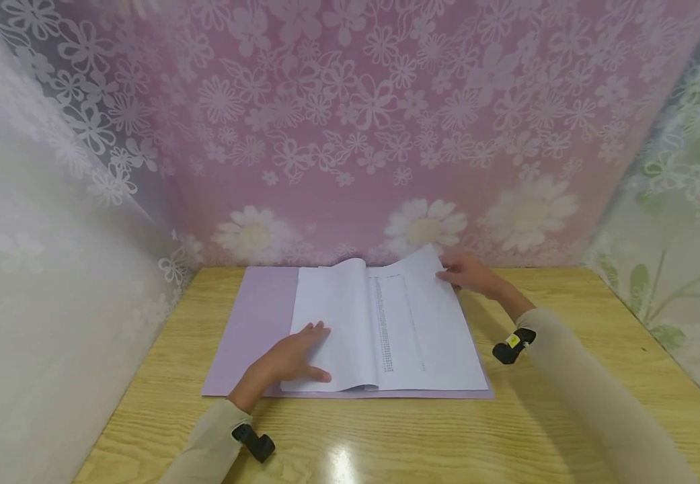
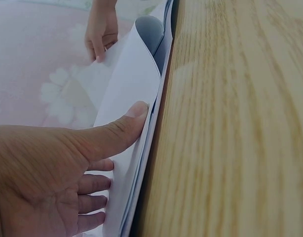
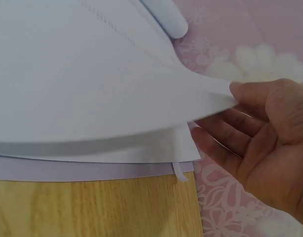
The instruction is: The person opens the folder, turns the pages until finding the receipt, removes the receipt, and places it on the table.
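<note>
A lilac folder lies spread on the table, with white paper sheets inside it. My left hand rests with extended fingers on the left-hand page, thumb near its lower edge. With thumb and fingers, my right hand pinches the upper right corner of a printed sheet and holds it raised. In the right wrist view that lifted sheet bows upward above another sheet. The left page curls up near the fold in the left wrist view.
The wood-grain table reaches toward me below the folder. A pink flowered cloth hangs behind it, with pale flowered cloths at left and right. A narrow ribbon-like strip pokes out at the folder's corner.
</note>
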The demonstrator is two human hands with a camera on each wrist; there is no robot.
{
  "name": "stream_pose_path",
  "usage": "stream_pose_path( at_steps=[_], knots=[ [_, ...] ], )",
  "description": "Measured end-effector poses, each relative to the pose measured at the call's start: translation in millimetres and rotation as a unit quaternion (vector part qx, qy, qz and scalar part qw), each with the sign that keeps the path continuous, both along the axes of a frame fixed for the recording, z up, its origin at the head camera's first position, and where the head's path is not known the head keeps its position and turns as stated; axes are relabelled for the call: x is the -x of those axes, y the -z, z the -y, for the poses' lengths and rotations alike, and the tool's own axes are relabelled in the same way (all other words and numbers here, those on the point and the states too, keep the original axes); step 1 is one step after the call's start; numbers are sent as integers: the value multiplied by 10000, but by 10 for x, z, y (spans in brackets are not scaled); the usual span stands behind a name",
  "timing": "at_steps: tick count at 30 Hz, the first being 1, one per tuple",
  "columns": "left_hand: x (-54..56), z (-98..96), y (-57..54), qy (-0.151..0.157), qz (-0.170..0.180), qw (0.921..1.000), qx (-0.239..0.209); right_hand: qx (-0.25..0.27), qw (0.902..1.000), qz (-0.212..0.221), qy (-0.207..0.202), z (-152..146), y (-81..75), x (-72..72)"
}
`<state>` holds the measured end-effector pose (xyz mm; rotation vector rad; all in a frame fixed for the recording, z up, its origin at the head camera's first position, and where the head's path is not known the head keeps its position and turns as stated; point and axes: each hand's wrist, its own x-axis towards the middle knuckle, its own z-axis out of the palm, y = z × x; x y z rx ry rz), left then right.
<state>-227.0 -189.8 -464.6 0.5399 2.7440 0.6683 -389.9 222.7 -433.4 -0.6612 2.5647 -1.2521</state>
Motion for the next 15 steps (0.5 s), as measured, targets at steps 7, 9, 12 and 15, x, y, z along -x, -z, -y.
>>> stream_pose_path(
  at_steps=[7,9,12,15],
  knots=[
    [-8,-1,0,22,23,10000,17,447,9928,1062,-338,-125,5,-297],
    [-7,-4,-8,15,28,10000,10,546,9903,1195,-443,-142,15,-382],
    [-3,-6,-12,19,27,10000,21,707,9882,1186,-662,-144,38,-492],
    [5,-4,-10,11,57,10000,46,706,9891,951,-871,-105,64,-586]
  ],
)
